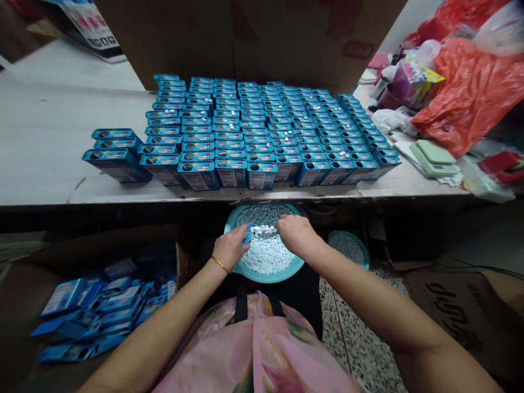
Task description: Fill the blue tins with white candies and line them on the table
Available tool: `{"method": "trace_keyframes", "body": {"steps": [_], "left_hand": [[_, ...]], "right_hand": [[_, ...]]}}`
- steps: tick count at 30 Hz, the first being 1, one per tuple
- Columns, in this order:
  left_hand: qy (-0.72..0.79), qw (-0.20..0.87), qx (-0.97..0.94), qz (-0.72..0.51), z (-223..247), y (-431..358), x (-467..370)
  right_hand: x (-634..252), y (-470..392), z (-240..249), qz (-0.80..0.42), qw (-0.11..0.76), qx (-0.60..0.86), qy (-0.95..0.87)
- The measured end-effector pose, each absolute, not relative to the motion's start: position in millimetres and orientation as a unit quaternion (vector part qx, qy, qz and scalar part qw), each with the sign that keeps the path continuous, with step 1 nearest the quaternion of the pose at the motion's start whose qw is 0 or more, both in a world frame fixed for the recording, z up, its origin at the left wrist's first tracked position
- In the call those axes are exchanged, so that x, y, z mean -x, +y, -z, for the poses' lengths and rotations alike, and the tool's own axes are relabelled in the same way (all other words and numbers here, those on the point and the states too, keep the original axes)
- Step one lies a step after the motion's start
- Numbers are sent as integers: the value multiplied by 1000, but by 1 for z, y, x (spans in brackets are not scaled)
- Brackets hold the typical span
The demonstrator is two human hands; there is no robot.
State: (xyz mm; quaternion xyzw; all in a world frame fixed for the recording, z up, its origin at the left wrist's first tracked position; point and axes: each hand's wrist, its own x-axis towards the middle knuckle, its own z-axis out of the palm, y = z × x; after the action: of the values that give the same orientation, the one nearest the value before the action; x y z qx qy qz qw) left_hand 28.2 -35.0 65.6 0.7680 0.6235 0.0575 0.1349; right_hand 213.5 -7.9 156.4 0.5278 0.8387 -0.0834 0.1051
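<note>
My left hand [232, 246] is closed around a small blue carton [248, 234], tilted over a turquoise basin [295, 270]. Small white pellets [268, 257] fill much of the basin. My right hand [298, 233] is closed at the basin's right side, gripping what looks like a small scoop [265, 231] heaped with pellets. Its load reaches the carton's mouth; the handle is hidden in my fist. Above the basin, on the white table, stand tight rows of upright blue cartons [231, 169] with dark round openings on top. A few pellets lie on their tops.
A big cardboard box [245, 49] stands behind the rows. At lower left, an open box [178, 267] holds jumbled blue cartons [118, 300]. A smaller pellet basin [365, 255] sits right of my knees. Red plastic bags [475, 93] and a pale green scale-like item [436, 155] crowd the table's right.
</note>
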Motion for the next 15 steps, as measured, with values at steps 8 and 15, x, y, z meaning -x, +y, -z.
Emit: {"method": "trace_keyframes", "body": {"steps": [8, 15], "left_hand": [[637, 150, -750, -97, -62, -34, -16], [692, 190, -665, -206, -58, -35, 26]], "right_hand": [[-224, -3, -162, 72, 127, -524, 839], [-251, -10, -38, 190, 103, -647, 732]]}}
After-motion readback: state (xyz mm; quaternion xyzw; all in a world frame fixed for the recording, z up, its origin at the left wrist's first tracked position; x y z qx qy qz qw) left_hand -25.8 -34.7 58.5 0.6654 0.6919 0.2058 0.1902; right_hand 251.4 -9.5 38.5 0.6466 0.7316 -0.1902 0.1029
